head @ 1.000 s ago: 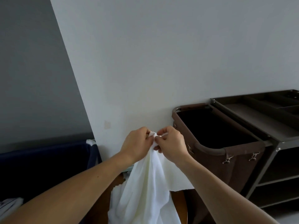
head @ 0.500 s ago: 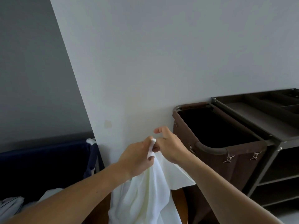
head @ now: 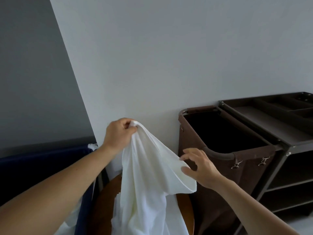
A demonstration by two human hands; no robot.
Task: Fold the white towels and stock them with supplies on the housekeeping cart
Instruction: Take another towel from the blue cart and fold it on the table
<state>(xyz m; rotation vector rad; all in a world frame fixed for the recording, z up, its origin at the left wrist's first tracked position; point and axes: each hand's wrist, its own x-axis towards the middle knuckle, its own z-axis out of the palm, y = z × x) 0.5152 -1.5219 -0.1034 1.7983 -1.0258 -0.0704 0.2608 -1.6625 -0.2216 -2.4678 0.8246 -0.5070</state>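
L hand clenched on top corner of white cloth towel, held up centre, near; cloth hangs down. R hand released, fingers spread at towel's right edge. Far right: dark brown metal housekeeping cart.

Single head-worn wide-angle view, facing forward and a little down.

It looks along both forearms at a pale wall, near enough that the left hand, right hand and white towel fill the lower centre. The housekeeping cart sits at the right edge, and the leaning wall corner probably comes from lens or head tilt.
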